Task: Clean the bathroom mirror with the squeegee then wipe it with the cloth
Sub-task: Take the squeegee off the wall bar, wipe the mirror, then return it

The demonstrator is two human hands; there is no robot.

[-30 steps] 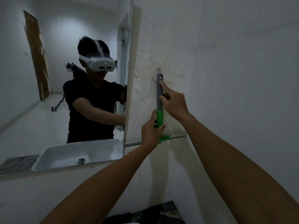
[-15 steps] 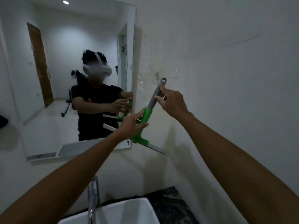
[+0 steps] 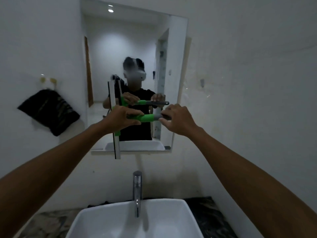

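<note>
The squeegee (image 3: 147, 118) has a green and grey handle lying level in front of the mirror (image 3: 176, 48), with its long blade standing upright at the left. My left hand (image 3: 120, 118) grips the green part near the blade. My right hand (image 3: 178, 120) holds the grey end of the handle with its fingertips. A dark cloth (image 3: 48, 111) hangs from hooks on the wall left of the mirror. The mirror reflects a person in a black shirt and both hands on the squeegee.
A chrome tap (image 3: 137, 191) rises behind a white basin (image 3: 181, 219) directly below the mirror. Dark marbled counter (image 3: 209, 219) flanks the basin. A small hook (image 3: 202, 82) sticks out of the white wall right of the mirror.
The squeegee came off the wall hook on the right and swung left in front of the mirror, its handle turning from upright to level. My view turned left and down, showing basin and cloth.
</note>
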